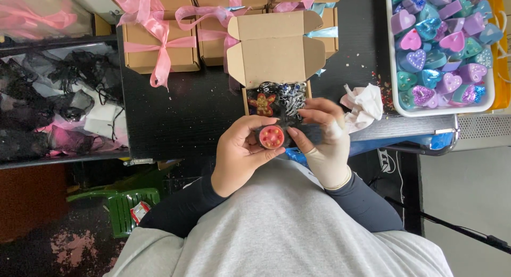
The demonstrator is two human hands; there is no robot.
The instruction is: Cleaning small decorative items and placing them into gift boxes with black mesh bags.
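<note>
At the far left, a heap of black mesh bags [50,104] lies beside the dark table [181,114], and below it a green plastic stool [128,202] stands on the floor. Along the back of the table sit closed cardboard boxes [159,51] tied with pink ribbons [154,27]. Near the middle, an open cardboard box [274,45] has its lid folded back; inside it lie a small red figure [262,103] and some black-and-silver pieces [290,96]. Just in front of that box, the left hand [239,154] holds a small round red candle [271,137] with pale dots on top, its fingers curled around the candle's left side and underside. The right hand [324,144] meets it from the other side, with fingers closed on a dark wrapping [306,133] that touches the candle; a pale bandage covers part of this hand. The candle is thus gripped between both hands, above the table's near edge and close to the person's grey shirt. To the right of the hands, a crumpled white tissue [364,104] lies on the table. At the far right, a white tray [447,109] is filled with heart-shaped candles [442,43] in purple, pink and teal, some glittery.
</note>
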